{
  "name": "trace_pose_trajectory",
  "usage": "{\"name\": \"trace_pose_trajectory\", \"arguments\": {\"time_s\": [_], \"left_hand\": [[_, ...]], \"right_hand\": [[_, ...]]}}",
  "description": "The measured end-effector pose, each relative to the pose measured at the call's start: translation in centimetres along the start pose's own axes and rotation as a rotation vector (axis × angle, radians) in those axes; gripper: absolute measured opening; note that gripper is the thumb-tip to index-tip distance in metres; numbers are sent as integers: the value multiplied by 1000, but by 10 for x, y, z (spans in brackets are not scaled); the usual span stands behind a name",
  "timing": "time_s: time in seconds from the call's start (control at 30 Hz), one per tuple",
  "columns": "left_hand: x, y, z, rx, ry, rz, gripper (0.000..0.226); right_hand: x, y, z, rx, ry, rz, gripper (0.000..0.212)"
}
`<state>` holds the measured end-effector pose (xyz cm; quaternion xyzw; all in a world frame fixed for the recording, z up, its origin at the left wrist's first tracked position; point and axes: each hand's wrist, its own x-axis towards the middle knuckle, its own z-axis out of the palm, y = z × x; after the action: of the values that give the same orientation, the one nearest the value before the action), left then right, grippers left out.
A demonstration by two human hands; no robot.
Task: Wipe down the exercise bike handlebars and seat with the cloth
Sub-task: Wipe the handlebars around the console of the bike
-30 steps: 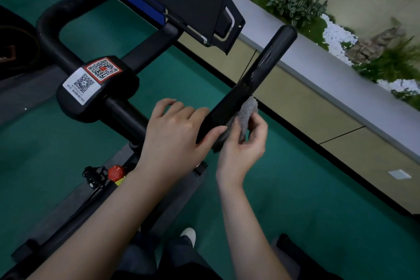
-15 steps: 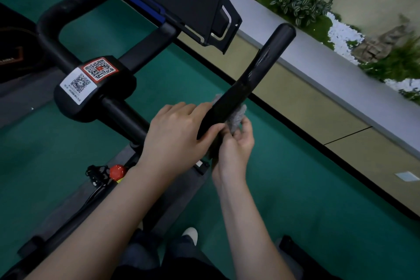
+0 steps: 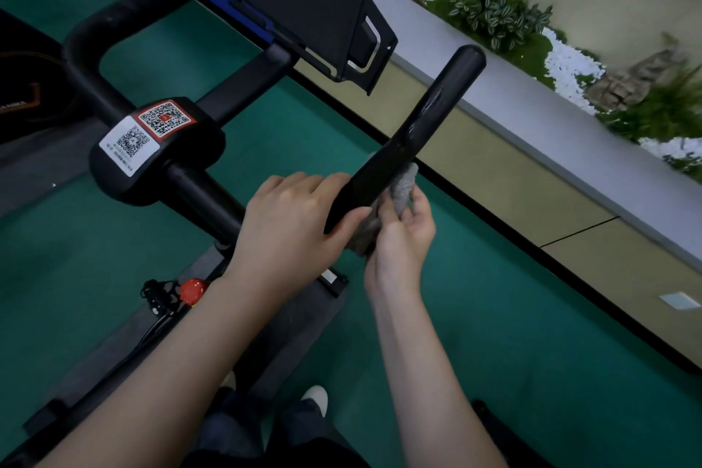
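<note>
The bike's black right handlebar [image 3: 429,118] slants up from the centre toward the upper right. My left hand [image 3: 292,224] grips its lower part, thumb on top and fingers curled over the far side. A grey cloth [image 3: 402,186] is pressed against the bar's right and under side, and my right hand [image 3: 402,236] pinches it from below. The left handlebar [image 3: 95,34] curves away at the upper left. No seat is in view.
The black centre clamp [image 3: 155,148] carries two QR stickers. A dark console [image 3: 311,0] hangs above it. A grey ledge [image 3: 551,133] with plants and white pebbles runs along the right. Below lie green floor, a red knob [image 3: 193,291] and my shoes.
My right hand has slid the cloth along the bar's underside, down toward my left hand and then slightly back up. My left hand has kept its grip in place.
</note>
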<state>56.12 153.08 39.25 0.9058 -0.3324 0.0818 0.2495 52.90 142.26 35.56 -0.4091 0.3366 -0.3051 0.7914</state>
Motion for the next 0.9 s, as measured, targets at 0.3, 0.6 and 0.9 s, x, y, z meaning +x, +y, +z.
{"name": "trace_pose_trajectory", "arguments": {"time_s": [0.3,0.6,0.9], "left_hand": [[10,13,7,17,1,-54,49],[14,15,12,56,7,-91,46],[16,11,15,-12,-31,-116,46]], "right_hand": [[6,-24,-19,-264,41,-370,32],[14,-37,-9,-768,-191,-948,37],[49,-64,2,-1148,-317,-1243,31]]}}
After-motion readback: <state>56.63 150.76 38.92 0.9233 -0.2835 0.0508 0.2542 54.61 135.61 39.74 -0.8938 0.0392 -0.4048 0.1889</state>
